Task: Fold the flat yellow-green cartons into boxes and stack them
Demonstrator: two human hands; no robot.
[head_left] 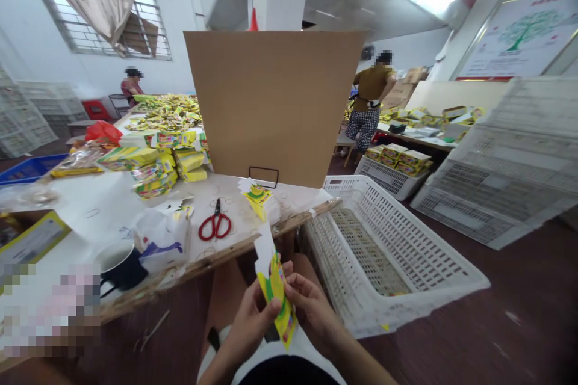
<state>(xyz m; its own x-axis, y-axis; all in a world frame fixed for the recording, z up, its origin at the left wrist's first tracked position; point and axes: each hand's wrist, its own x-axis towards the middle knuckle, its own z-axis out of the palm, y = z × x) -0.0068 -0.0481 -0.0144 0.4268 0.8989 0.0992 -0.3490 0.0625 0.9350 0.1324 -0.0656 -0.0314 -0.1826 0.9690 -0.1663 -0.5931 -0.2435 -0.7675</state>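
Over my lap, both hands hold a yellow and green printed carton (280,307), flattened or partly folded, with white flaps sticking up at its far end. My left hand (253,311) grips its left edge, thumb on the printed face. On the other edge, the fingers of my right hand (307,296) pinch the carton. Just beyond, at the table's edge, lies a small stack of similar flat cartons (262,200). Red-handled scissors (215,225) rest on the table to the left of that stack.
A large cardboard sheet (275,108) stands upright on the table (108,192). To my right is a white plastic crate (406,240). Bundled yellow cartons (156,165), a dark mug (121,267) and a plastic bag (160,234) lie left. Two people (372,96) are farther back.
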